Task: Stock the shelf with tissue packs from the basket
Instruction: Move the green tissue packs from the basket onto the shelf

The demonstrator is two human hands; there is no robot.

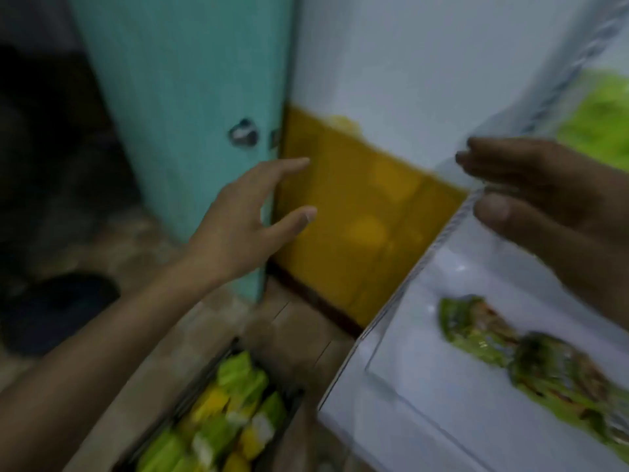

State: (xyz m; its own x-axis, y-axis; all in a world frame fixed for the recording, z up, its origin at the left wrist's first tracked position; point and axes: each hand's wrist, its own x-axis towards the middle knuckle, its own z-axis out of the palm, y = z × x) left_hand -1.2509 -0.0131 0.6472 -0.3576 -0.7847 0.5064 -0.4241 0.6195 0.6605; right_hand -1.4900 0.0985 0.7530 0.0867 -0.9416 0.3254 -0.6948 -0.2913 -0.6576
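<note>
The picture is blurred by motion. A basket [190, 386] on the floor at the bottom centre holds several green and yellow tissue packs [235, 413]. A white shelf [418, 396] fills the lower right, with green packs [531, 359] lying on it and more green packs [602, 127] on a higher level at the right edge. My left hand [245, 223] hovers above the basket with fingers spread and nothing in it. My right hand [548, 195] is flat and empty at the shelf's front corner, fingers extended.
A teal door [190, 107] with a metal knob [242, 133] stands just behind my left hand. A white and yellow wall [357, 212] lies between door and shelf. A dark shape [58, 308] sits on the brown floor at the left.
</note>
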